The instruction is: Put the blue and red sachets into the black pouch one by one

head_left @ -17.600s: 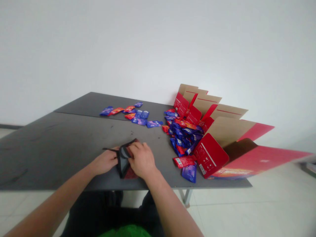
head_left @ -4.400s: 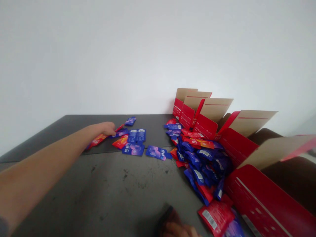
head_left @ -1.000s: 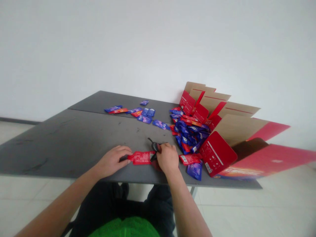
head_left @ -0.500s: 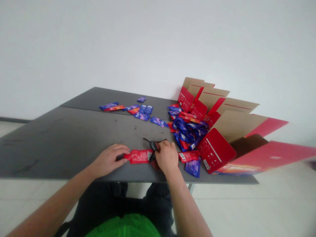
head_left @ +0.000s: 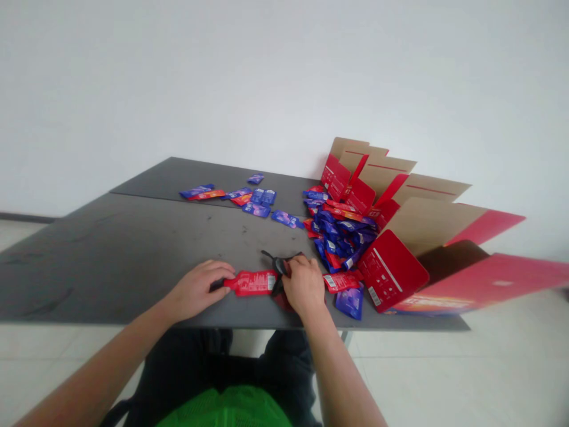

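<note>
My left hand (head_left: 198, 289) rests on the dark table (head_left: 111, 255) near its front edge, fingers curled on the left end of a red sachet (head_left: 251, 282) that lies flat. Its right end reaches into a small dark drawstring pouch (head_left: 280, 274). My right hand (head_left: 303, 285) is closed on that pouch, pinching its mouth, and covers most of it. A black cord (head_left: 267, 255) pokes out behind the pouch.
A heap of blue and red sachets (head_left: 338, 237) spills from an open red cardboard box (head_left: 427, 255) on the right. More loose sachets (head_left: 249, 198) lie scattered at the back. A red sachet (head_left: 338, 281) and a purple one (head_left: 350, 300) lie right of my right hand.
In the earliest frame both hands held the pouch. Later my left arm reached to the far sachets. Over the last second both hands stay put on the red sachet and pouch.
</note>
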`<state>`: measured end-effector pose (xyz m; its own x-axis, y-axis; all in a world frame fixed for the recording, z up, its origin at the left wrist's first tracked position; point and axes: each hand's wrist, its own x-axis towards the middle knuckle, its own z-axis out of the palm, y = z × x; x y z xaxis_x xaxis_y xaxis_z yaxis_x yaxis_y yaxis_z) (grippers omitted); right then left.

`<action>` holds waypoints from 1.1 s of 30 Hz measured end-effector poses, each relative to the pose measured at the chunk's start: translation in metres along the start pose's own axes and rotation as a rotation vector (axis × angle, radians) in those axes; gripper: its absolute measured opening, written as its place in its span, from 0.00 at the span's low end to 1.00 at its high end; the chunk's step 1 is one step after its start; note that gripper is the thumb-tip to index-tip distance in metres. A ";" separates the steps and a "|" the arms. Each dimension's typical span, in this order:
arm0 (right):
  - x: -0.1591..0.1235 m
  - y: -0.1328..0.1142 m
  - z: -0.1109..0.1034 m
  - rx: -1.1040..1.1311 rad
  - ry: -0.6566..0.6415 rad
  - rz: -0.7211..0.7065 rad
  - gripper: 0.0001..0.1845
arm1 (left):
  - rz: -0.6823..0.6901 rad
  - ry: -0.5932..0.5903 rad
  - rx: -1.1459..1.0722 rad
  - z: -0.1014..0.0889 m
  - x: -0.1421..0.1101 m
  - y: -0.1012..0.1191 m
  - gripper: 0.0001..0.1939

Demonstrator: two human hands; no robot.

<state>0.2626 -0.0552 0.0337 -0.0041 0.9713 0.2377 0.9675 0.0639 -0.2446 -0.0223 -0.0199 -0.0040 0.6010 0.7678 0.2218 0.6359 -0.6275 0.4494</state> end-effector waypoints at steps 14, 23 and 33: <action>-0.002 0.000 0.000 -0.006 -0.041 0.007 0.12 | -0.003 -0.007 0.014 0.000 0.000 -0.002 0.12; -0.008 -0.028 0.012 0.101 -0.107 -0.189 0.09 | -0.003 -0.011 0.003 -0.002 0.002 0.003 0.11; -0.006 -0.033 0.004 0.125 -0.078 -0.252 0.10 | -0.018 -0.017 0.008 0.001 -0.001 -0.003 0.12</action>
<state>0.2295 -0.0623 0.0368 -0.2646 0.9355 0.2342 0.8949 0.3287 -0.3018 -0.0241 -0.0186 -0.0063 0.5978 0.7767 0.1986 0.6505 -0.6147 0.4461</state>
